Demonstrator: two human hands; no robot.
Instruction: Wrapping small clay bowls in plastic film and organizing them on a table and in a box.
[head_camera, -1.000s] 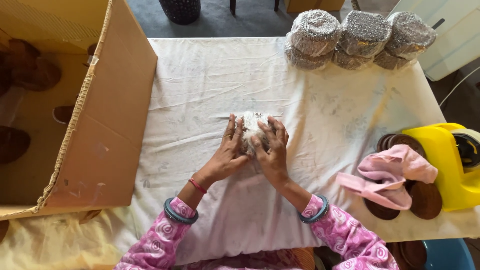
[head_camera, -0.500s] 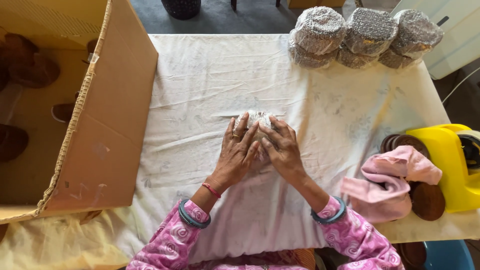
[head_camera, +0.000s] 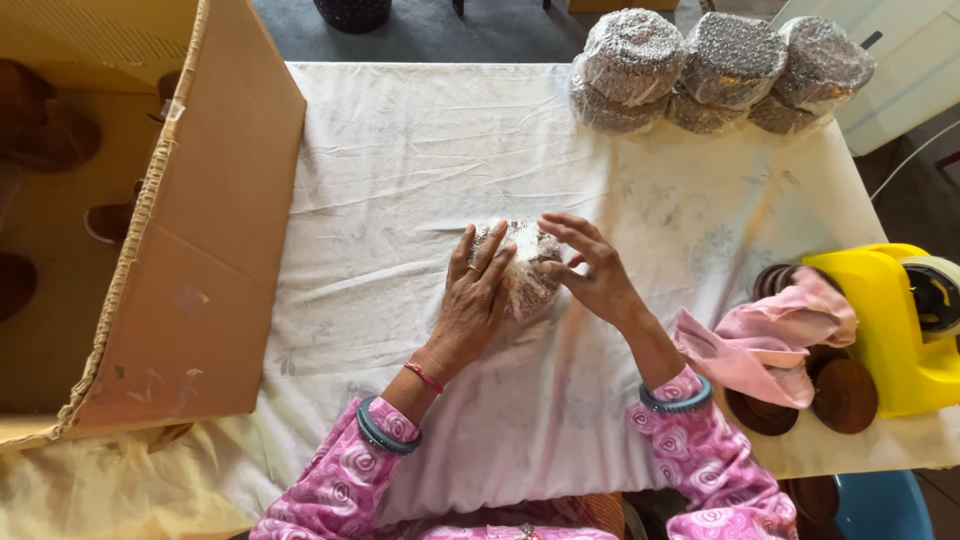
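A small round bundle wrapped in clear plastic (head_camera: 527, 268) lies in the middle of a table covered with a white cloth (head_camera: 400, 170). My left hand (head_camera: 475, 300) rests flat over the bundle's left side, fingers spread, a ring on one finger. My right hand (head_camera: 590, 268) hovers at the bundle's right edge with its fingers curled and apart, the thumb touching the wrap. Both arms wear pink patterned sleeves with blue bangles.
A large open cardboard box (head_camera: 150, 220) stands at the left with brown round pieces inside. Several wrapped bundles (head_camera: 715, 70) are stacked at the far right. A yellow tape dispenser (head_camera: 895, 320), a pink cloth (head_camera: 770, 335) and brown discs (head_camera: 840, 395) lie at the right edge.
Both hands lay flat, pressing on the bundle; now the right hand has lifted off to the right, uncovering the wrap, while the left still rests on it.
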